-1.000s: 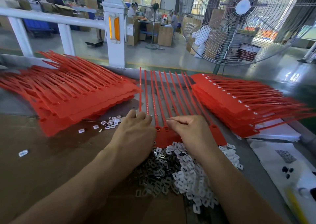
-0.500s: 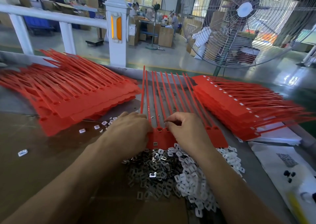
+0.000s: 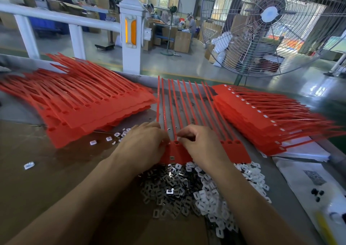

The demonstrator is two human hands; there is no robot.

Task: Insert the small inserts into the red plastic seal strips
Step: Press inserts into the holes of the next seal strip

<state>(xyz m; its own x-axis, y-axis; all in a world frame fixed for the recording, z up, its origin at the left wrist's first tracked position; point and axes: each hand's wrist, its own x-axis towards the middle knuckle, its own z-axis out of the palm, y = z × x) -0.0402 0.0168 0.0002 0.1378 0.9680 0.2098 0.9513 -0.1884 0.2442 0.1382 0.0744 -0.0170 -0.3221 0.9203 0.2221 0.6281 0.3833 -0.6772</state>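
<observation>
One view only, from the head camera. Landmark: the comb of red seal strips (image 3: 187, 113) lying flat in the middle of the bench (image 3: 37, 179), tails pointing away from the person, heads joined along the near edge.

Progress, as a judgement: well under way but not near done.
- Right of the comb, a stack of strips (image 3: 262, 117) shows a white piece in each head; these look finished.
- Left of the comb, a bigger stack (image 3: 84, 104) shows open holes in its heads; these look still to do.
- On the comb itself, one white piece sits by a strip near the left side, and the holes at its right end (image 3: 233, 142) look empty.
- Just nearer than the comb, touching its near edge, a large heap of inserts (image 3: 196, 188): grey metal ones to the left, white plastic ones to the right. A few loose white ones (image 3: 108, 138) lie left of the comb.

Hands:
- Left hand (image 3: 142, 143) lies palm down over the comb's left end, fingers curled toward the heads. Whether it grips anything I cannot tell; the fingertips are hidden.
- Right hand (image 3: 200, 143) lies on the comb's middle, knuckles up, fingers bent, with its fingertips (image 3: 180, 135) closed together at a head, seemingly pinching an insert too small to make out.
- Both forearms reach in over the heap.
</observation>
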